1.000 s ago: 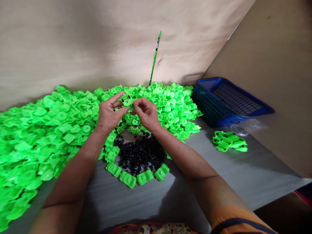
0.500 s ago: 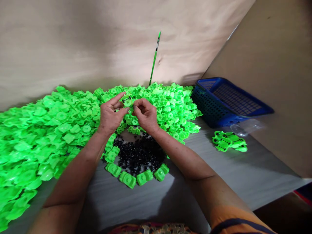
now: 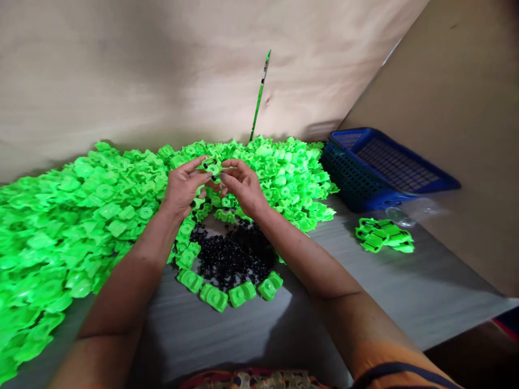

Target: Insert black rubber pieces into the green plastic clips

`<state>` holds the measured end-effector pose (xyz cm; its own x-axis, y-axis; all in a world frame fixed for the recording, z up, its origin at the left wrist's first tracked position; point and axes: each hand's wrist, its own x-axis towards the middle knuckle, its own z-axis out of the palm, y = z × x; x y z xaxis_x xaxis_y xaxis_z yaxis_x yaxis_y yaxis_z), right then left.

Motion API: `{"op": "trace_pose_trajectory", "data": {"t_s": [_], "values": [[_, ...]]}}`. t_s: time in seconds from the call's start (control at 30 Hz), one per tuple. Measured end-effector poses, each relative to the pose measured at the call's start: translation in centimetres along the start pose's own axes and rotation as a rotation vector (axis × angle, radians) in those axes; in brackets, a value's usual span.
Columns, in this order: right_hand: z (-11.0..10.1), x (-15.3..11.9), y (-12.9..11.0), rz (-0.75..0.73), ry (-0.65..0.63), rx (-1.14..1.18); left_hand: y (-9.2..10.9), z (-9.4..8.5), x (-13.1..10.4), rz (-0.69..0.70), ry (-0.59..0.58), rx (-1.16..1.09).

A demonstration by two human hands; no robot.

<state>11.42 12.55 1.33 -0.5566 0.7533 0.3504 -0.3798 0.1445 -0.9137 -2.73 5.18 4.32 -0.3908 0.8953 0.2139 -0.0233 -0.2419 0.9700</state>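
Above the black parts, my left hand [image 3: 181, 186] grips a small green plastic toy car [image 3: 213, 169] between thumb and fingers. Its underside faces me and black wheel axles show on it. My right hand [image 3: 244, 186] is at the car's right edge, with thumb and fingertips closed against it. Below my hands lies a heap of small black wheel-and-axle pieces [image 3: 237, 256]. Green car bodies [image 3: 213, 297] line the heap's near and left sides.
A large pile of green car bodies [image 3: 101, 216] spreads along the back and left of the grey table [image 3: 194, 346]. At right stand a blue plastic basket [image 3: 357, 183], clear plastic pieces [image 3: 401, 216] and a small stack of green cars with axles [image 3: 383, 235]. A thin green stick [image 3: 258, 97] rises behind.
The right fingers have shifted from a tight pinch at the car's lower edge to its right side. A second black axle now shows at the car's lower end.
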Motion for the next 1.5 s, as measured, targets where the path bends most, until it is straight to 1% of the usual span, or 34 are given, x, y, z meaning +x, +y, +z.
{"op": "trace_pose_trajectory", "data": {"t_s": [0.17, 0.33, 0.47, 0.6, 0.73, 0.9, 1.0, 1.13, 1.33, 1.5], "values": [[0.0, 0.0, 0.4, 0.06, -0.016, 0.027, -0.3, -0.3, 0.1, -0.006, -0.02, 0.014], [-0.4, 0.2, 0.5, 0.104, -0.067, 0.098, 0.0, -0.1, -0.2, -0.021, -0.046, 0.024], [-0.6, 0.4, 0.8, 0.116, -0.087, 0.129, 0.3, 0.1, -0.4, -0.03, -0.023, 0.027], [-0.4, 0.3, 0.7, 0.137, -0.083, 0.114, 0.2, -0.2, -0.2, -0.023, -0.005, 0.04], [0.1, 0.0, 0.2, 0.095, -0.069, 0.021, 0.1, -0.3, 0.0, -0.031, 0.003, 0.029], [0.4, -0.1, -0.2, 0.035, -0.053, -0.071, 0.4, 0.0, -0.2, -0.05, 0.049, -0.038], [0.4, -0.1, -0.3, 0.018, -0.029, -0.091, 0.5, 0.2, -0.3, -0.016, 0.047, -0.048], [0.6, -0.2, -0.5, -0.031, -0.031, -0.101, 0.2, 0.3, -0.4, 0.048, 0.039, -0.054], [0.6, -0.5, -0.7, -0.059, -0.041, -0.144, -0.2, 0.5, -0.5, 0.14, 0.069, -0.031], [0.8, -0.6, -0.6, -0.089, -0.035, -0.132, 0.0, 0.7, -0.6, 0.149, 0.082, -0.018]]}}
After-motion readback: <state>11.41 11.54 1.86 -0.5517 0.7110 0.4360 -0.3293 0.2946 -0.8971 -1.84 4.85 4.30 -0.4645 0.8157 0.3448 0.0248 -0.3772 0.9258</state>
